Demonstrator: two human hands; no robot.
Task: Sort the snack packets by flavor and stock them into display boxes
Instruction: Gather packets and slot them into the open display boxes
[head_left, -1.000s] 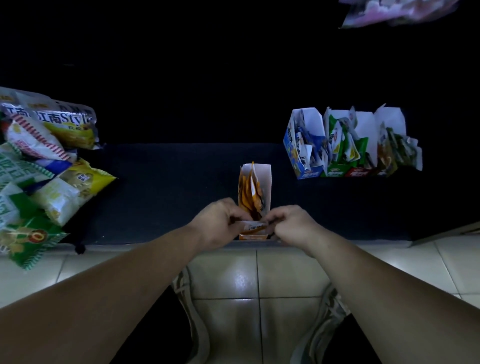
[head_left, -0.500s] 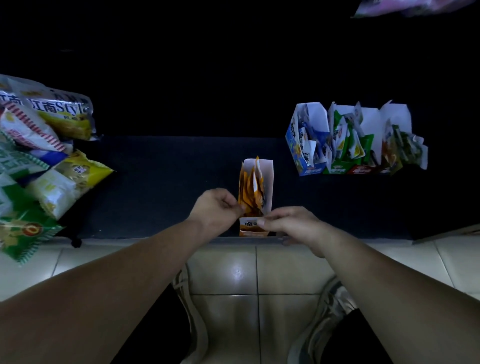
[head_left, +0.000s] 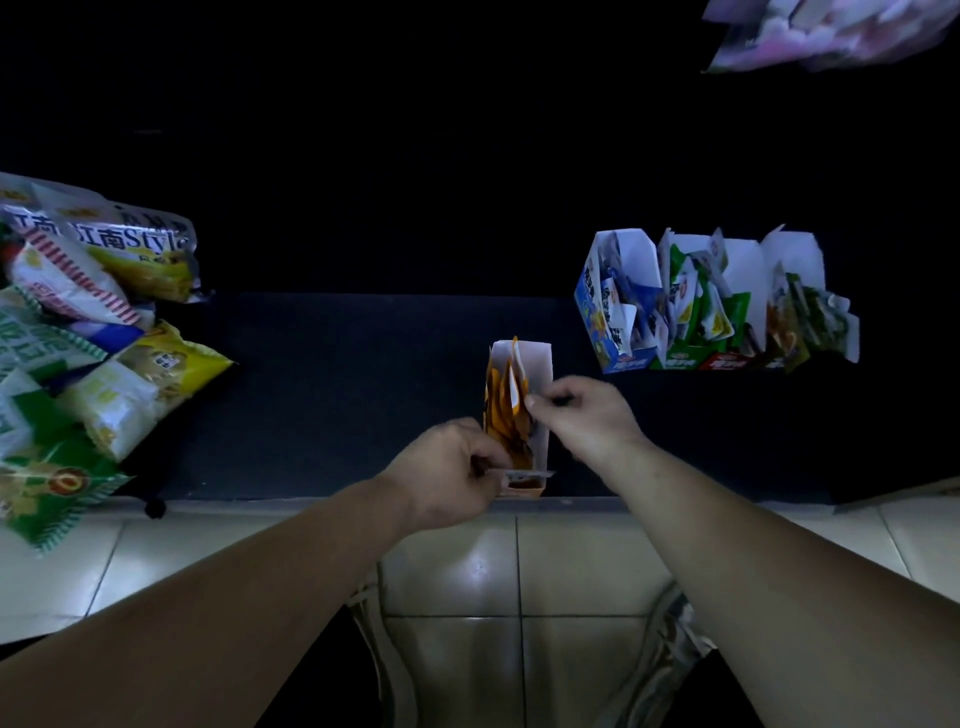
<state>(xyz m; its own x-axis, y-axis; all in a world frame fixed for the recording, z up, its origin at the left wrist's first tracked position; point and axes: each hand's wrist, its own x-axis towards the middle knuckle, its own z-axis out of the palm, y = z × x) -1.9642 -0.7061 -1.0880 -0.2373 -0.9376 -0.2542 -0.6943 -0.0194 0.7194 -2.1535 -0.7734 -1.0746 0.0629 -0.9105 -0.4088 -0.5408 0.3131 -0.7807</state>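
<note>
Since the frame half a second earlier, the right hand (head_left: 582, 421) has left the near end of the orange display box (head_left: 519, 421) and risen to its far half, where the fingertips (head_left: 534, 401) now pinch the upper edge of an orange packet (head_left: 511, 395) standing among the others. The left hand (head_left: 447, 470) has shifted toward the near end and is closed on the box's front flap (head_left: 524, 474), thumb and fingers clamping it. The box stands on the dark mat (head_left: 337, 395) at its front edge, just above the tiled floor (head_left: 571, 566), with its orange packets upright and crowded inside.

The change suggests that work on the flap has given way to straightening or seating the contents: one hand steadies the box, the other adjusts a packet. This box appears nearly stocked.

Well apart, to the right, a row of three filled display boxes (head_left: 711, 306) holds blue, green and darker packets. At far left lies a heap of larger snack bags (head_left: 98, 332), seemingly unsorted. A blurred pinkish object (head_left: 826, 31) occupies the upper right corner; its nature cannot be told.
</note>
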